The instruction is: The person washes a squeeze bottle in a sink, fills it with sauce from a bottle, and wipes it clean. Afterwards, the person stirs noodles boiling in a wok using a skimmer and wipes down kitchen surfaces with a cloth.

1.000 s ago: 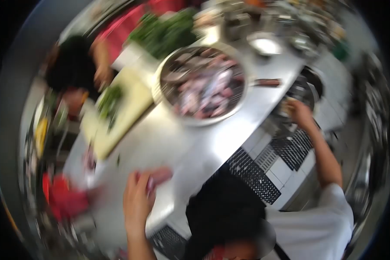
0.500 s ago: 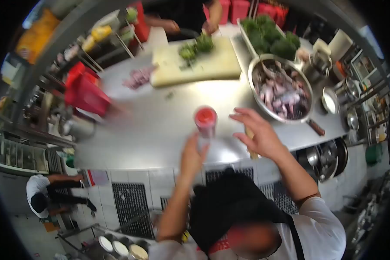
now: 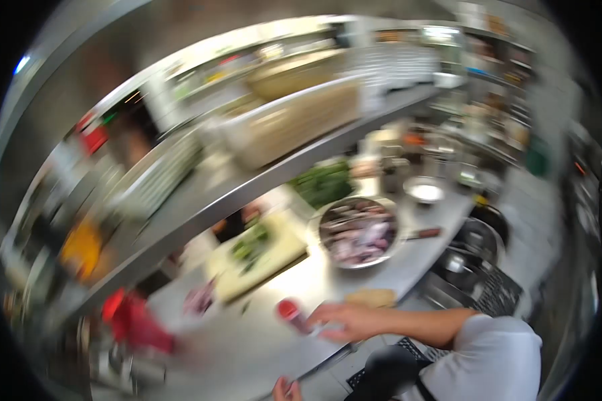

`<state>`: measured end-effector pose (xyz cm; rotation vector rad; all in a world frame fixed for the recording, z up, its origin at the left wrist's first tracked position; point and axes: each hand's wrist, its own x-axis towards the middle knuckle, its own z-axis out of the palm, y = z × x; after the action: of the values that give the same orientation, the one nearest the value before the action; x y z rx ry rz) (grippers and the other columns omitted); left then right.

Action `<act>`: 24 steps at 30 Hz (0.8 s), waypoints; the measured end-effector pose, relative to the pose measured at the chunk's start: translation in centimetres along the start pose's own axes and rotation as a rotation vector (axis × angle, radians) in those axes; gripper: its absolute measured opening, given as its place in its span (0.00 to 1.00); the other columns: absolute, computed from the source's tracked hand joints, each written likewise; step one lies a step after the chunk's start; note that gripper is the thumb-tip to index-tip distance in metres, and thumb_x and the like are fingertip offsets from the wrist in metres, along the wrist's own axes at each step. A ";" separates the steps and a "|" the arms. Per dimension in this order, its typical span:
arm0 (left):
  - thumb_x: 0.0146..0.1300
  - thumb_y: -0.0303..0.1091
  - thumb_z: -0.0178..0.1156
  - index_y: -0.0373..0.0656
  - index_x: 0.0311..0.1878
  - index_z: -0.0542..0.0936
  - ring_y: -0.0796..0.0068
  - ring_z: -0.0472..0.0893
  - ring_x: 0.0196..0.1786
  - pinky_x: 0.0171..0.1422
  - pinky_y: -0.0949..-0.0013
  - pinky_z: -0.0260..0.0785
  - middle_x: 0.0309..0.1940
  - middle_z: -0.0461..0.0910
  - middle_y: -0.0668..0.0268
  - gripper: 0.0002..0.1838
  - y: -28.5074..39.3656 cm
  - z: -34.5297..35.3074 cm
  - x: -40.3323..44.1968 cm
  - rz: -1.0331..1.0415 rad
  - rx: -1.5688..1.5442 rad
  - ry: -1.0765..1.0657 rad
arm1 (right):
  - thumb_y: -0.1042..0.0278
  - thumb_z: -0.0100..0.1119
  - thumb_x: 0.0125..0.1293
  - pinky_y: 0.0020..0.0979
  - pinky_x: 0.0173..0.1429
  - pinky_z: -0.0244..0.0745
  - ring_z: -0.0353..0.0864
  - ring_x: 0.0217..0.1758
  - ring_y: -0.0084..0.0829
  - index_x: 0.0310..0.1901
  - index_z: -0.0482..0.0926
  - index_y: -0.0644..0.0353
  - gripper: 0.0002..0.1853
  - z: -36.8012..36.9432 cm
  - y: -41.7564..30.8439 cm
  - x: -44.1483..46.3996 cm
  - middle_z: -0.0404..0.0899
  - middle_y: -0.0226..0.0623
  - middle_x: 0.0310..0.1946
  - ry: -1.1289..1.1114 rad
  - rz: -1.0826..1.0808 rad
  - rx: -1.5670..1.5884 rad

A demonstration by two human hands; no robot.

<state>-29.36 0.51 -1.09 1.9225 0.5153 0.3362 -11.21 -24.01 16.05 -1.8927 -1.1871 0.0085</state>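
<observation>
A small clear container with a red top [image 3: 289, 309] stands on the steel worktop. My right hand [image 3: 344, 322] reaches in from the right, its fingers curled at the container's side and seemingly gripping it, though motion smears the detail. At the bottom edge my left hand [image 3: 287, 389] shows only in part, fingers bent together; whatever they may hold is hidden. A tan, flat piece [image 3: 370, 297] lies just beyond my right wrist. Past the container, a cutting board [image 3: 274, 267] carries chopped greens [image 3: 251, 246].
A metal bowl of raw fish pieces [image 3: 361, 237] stands right of the board, a knife [image 3: 425, 233] beside it. Pink meat pieces [image 3: 199, 297] and a red bin [image 3: 137, 324] are to the left. An overhead shelf [image 3: 247, 194] crosses above the worktop.
The view has swung up and turned, bringing the overhead shelf into sight. My right hand has come to the red-topped container. My left hand has drawn back from it to the bottom edge.
</observation>
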 end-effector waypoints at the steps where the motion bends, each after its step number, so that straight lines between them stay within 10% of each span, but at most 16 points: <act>1: 0.67 0.35 0.61 0.29 0.63 0.73 0.59 0.76 0.60 0.65 0.63 0.67 0.59 0.76 0.46 0.25 1.5 -1.1 0.5 -0.004 0.135 -0.114 | 0.62 0.60 0.68 0.40 0.52 0.77 0.80 0.49 0.45 0.58 0.75 0.58 0.19 0.4 -0.1 -1.4 0.77 0.43 0.50 -0.005 0.020 0.020; 24: 0.64 0.33 0.67 0.36 0.60 0.76 0.71 0.82 0.48 0.52 0.69 0.75 0.48 0.82 0.58 0.23 10.4 32.9 -12.4 0.270 0.193 -0.985 | 0.60 0.61 0.67 0.39 0.49 0.79 0.83 0.46 0.44 0.56 0.78 0.57 0.18 -19.7 -5.8 -46.2 0.80 0.42 0.47 0.584 0.700 -0.330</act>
<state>-23.00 -35.49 -4.43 2.0644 -0.3772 -0.5106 -32.18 -69.96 12.99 -2.2891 -0.1106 -0.3517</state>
